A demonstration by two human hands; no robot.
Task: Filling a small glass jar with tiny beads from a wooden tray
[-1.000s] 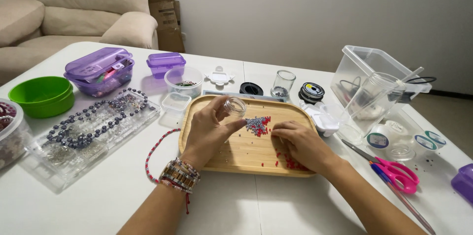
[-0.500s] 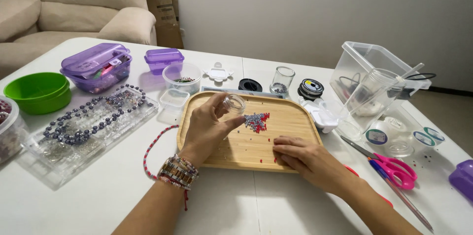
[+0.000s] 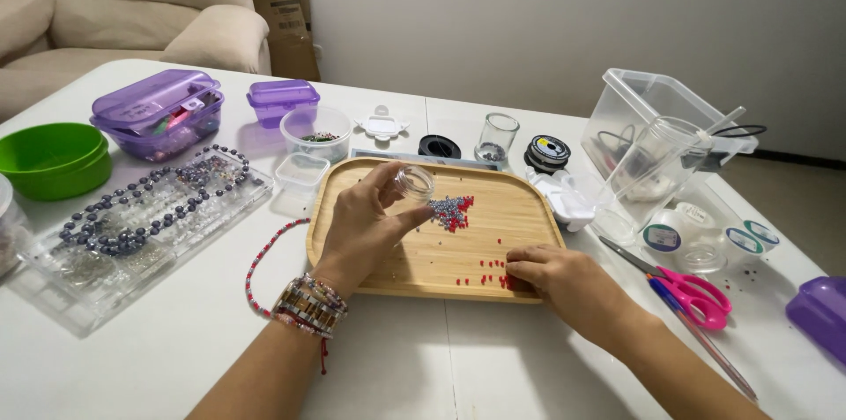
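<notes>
A wooden tray (image 3: pixel 520 200) lies on the white table in front of me. My left hand (image 3: pixel 370 222) holds a small clear jar (image 3: pixel 414 182) tipped on its side above the tray, just left of a small heap of grey and red beads (image 3: pixel 451 210). My right hand (image 3: pixel 564 283) rests palm down on the tray's near right corner, its fingertips touching a few scattered red beads (image 3: pixel 487 274). A beaded bracelet sits on my left wrist, and a red and white bead string (image 3: pixel 264 257) curls on the table beside it.
A clear organiser with dark bead strands (image 3: pixel 132 217) and a green bowl (image 3: pixel 53 160) lie left. Purple boxes (image 3: pixel 159 111), small cups and thread spools (image 3: pixel 548 154) stand behind the tray. Clear containers (image 3: pixel 652 129), pink scissors (image 3: pixel 692 292) and tape rolls sit right.
My right hand slid from the tray's middle back toward its near right corner. My left hand has kept the jar tipped by the bead heap.
</notes>
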